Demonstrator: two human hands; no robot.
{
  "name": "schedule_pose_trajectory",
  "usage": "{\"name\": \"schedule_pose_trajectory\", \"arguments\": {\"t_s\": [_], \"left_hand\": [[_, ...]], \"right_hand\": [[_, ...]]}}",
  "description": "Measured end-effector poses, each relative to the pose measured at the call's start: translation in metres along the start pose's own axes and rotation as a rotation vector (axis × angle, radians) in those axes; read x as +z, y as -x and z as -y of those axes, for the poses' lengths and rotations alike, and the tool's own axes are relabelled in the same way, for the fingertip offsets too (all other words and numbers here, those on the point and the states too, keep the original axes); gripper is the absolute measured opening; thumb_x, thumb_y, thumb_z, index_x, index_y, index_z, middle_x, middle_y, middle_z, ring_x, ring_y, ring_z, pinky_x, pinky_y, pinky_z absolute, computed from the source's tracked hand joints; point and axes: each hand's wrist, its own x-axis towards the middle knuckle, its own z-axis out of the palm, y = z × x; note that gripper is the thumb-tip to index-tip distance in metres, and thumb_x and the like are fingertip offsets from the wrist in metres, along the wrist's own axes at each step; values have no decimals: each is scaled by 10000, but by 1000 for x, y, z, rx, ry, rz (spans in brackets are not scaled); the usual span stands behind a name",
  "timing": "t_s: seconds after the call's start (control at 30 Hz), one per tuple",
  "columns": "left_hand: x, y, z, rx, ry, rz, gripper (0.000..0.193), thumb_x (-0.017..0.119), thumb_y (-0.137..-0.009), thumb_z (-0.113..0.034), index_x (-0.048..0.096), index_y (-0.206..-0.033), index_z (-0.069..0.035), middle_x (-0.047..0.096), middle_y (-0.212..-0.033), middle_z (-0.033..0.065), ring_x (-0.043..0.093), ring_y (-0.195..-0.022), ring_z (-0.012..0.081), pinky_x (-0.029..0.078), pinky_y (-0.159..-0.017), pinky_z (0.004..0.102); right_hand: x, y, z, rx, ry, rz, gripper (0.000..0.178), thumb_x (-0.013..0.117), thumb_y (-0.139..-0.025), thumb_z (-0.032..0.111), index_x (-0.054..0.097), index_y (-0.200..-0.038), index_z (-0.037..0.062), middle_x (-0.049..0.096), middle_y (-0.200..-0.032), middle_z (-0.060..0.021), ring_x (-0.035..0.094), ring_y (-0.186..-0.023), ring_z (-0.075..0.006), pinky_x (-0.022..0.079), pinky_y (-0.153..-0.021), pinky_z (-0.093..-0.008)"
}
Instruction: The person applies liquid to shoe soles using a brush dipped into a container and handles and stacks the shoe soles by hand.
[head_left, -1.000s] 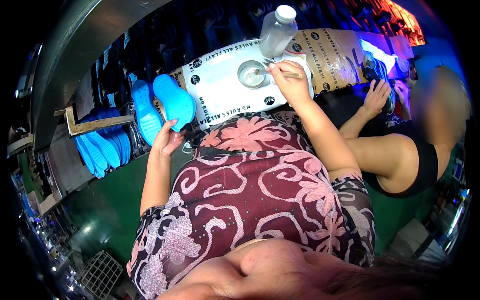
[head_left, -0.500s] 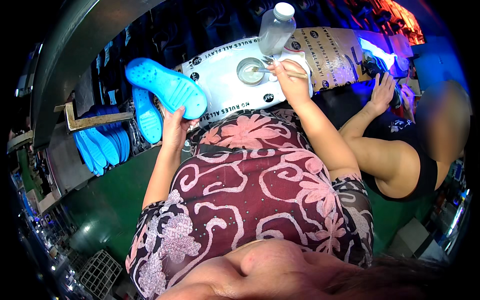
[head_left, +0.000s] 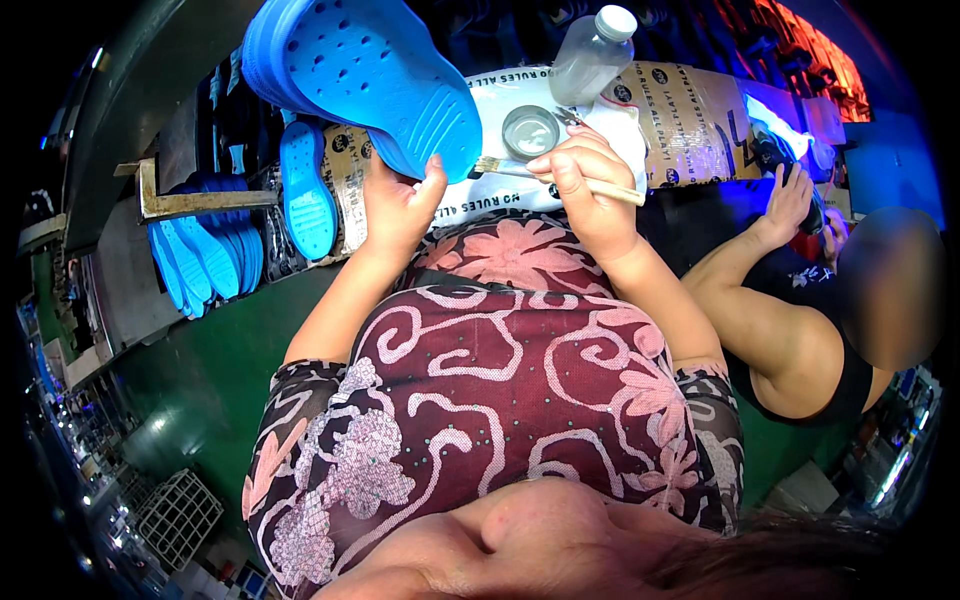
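Observation:
In my left hand (head_left: 405, 200), gripped at its heel end, is a light blue shoe sole (head_left: 385, 85) with small holes at the toe and grooves near the heel. My right hand (head_left: 595, 190) holds a flat paintbrush (head_left: 622, 191) with a pale wooden handle. The bristles are at the sole's heel edge; whether they touch it I cannot tell. Behind the brush, a small round glass dish (head_left: 507, 140) with whitish contents sits on the printed white sheet (head_left: 500, 98). A clear bottle with a white cap (head_left: 592, 65) stands just beyond the dish.
Another blue sole (head_left: 308, 195) lies left of my left hand. Several more blue soles (head_left: 205, 250) stand at the far left, by a metal bracket (head_left: 150, 205). Brown printed covering (head_left: 690, 120) extends right, where a co-worker's hand (head_left: 790, 205) works near a bright light (head_left: 780, 125).
The brush has left the dish and come to the sole's heel edge. My left hand has brought the sole rightward and closer to the camera.

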Motion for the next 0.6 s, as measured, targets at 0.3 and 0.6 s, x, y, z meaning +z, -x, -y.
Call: {"name": "schedule_pose_trajectory", "arguments": {"t_s": [0.3, 0.6], "left_hand": [[0, 2, 1, 28, 9, -1, 369, 594, -757, -58, 436, -1072, 48, 601, -930, 139, 596, -823, 178, 468, -750, 288], [-2, 2, 6, 142, -120, 20, 372, 620, -733, -54, 453, -1051, 38, 609, -888, 146, 611, -785, 187, 480, -709, 292]], "right_hand": [[8, 2, -4, -50, 145, 31, 208, 572, -804, 147, 623, -619, 65, 568, -579, -56, 494, -539, -217, 373, -618, -313], [5, -2, -1, -35, 101, -24, 189, 584, -790, 141, 621, -621, 66, 551, -562, -51, 485, -539, -214, 370, -608, -311]]}}
